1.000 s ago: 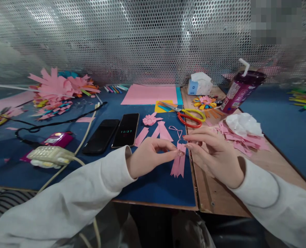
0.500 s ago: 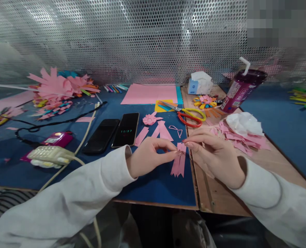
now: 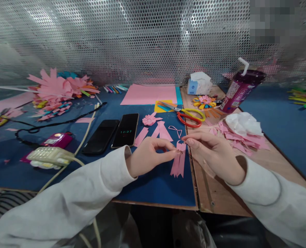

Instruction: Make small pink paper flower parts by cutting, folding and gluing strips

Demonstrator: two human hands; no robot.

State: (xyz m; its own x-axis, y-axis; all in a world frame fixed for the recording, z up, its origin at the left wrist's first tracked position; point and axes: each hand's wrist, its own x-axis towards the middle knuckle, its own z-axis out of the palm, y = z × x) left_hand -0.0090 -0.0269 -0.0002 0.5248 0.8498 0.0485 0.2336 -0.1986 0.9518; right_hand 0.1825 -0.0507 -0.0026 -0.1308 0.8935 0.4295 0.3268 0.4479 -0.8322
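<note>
My left hand pinches the upper left edge of a pink paper ribbon tail, whose notched ends hang toward me. At its top, my right hand holds a thin pink paper strip between thumb and forefinger; the strip curves in a small arc above the ribbon. Just beyond my fingers lie narrow folded paper loops. Farther left are a pink paper rosette and another cut ribbon piece. Red and yellow scissors rest beyond my right hand.
Two phones lie left of my hands, near a power strip with cables. Pink sheets lie at the back by a perforated metal panel. A purple cup, tissue box and paper scraps stand or lie on the right.
The thin pink strip now shows as a raised arc above the ribbon's top. My right fingers have shifted slightly; my left hand keeps its pinch.
</note>
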